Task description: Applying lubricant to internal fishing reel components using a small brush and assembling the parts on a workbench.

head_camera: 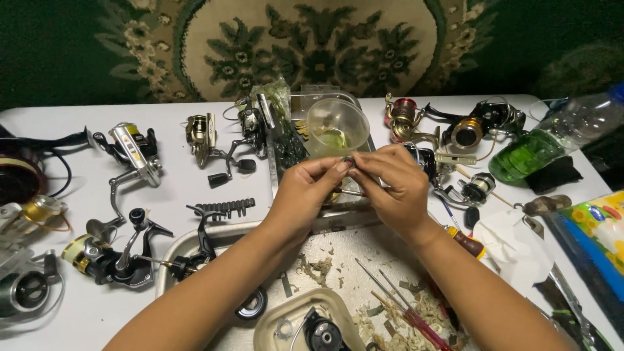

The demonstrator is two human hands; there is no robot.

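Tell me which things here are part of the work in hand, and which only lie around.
In use:
- left hand
- right hand
- small dark ring-shaped part pinched between both hands' fingers

Lying about:
- clear plastic cup
- green plastic bottle
- silver fishing reel
- red-handled screwdriver

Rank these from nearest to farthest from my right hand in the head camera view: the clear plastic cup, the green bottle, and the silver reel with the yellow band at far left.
From the right hand:
1. Clear plastic cup, just above the hands, centre.
2. Green bottle, lying at the table's right edge.
3. Silver reel with the yellow band, far across on the left.
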